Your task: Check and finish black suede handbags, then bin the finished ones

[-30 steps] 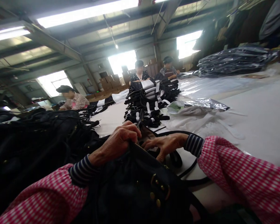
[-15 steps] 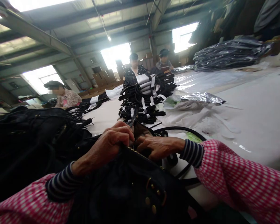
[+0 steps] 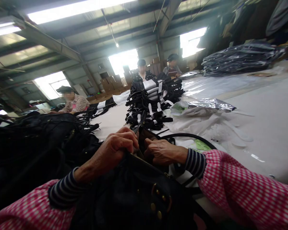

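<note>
A black handbag with gold studs and a brass-toothed zipper lies right in front of me, its mouth open and a brownish lining showing. My left hand is closed on the bag's edge at the left end of the zipper. Inside the opening is my right hand, its fingers curled against the lining; whatever they grip, if anything, is hidden. A black strap arcs behind my right wrist onto the table.
Black bags are heaped at left. A tall stack of black bags with white wrapping stands ahead. Plastic film lies on the white table, with a wrapped pile behind. Several people work across the table.
My right hand's fingers have curled in from a more stretched pose inside the bag. The left hand keeps its hold on the edge. The view has tilted up slightly.
</note>
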`<state>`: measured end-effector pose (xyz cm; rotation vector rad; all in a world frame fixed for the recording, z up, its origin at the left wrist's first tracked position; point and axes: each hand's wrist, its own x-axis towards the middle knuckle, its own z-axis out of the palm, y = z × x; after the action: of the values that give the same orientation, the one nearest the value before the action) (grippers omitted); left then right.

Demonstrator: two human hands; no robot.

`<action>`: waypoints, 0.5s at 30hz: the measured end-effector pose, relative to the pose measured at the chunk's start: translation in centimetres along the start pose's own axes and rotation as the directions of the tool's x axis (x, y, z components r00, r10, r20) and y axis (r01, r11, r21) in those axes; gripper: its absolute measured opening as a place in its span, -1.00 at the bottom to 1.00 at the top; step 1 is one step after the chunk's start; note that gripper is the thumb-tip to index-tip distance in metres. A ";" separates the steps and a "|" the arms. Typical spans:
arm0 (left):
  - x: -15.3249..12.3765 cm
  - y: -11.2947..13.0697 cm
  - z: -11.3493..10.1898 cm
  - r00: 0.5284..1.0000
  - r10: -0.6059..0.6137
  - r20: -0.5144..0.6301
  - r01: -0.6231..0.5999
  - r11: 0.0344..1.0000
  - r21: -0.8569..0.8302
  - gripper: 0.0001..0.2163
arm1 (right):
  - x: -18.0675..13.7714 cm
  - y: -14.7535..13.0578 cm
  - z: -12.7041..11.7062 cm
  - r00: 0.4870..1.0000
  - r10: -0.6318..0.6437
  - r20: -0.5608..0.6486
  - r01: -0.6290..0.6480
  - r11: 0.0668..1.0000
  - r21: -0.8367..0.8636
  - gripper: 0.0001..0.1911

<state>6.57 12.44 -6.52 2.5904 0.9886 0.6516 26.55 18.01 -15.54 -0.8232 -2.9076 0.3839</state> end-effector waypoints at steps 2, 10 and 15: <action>0.0 0.0 0.0 1.000 0.002 -0.009 -0.002 1.000 0.005 -0.75 | 0.3 0.3 0.1 1.000 -0.019 0.017 0.018 1.000 0.019 -0.79; 0.3 -0.6 1.4 1.000 0.025 -0.018 -0.025 0.999 0.030 -0.74 | 0.6 1.0 1.4 0.979 -0.189 -0.079 0.191 0.982 0.010 -0.78; 0.8 -0.5 1.3 1.000 -0.024 -0.017 0.025 0.997 0.067 -0.71 | 1.4 1.0 2.7 0.967 -0.136 -0.214 0.208 0.907 0.366 -0.77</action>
<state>7.51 13.21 -7.58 2.6303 1.0624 0.6454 25.47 19.02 -18.37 -0.5044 -2.5787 0.7852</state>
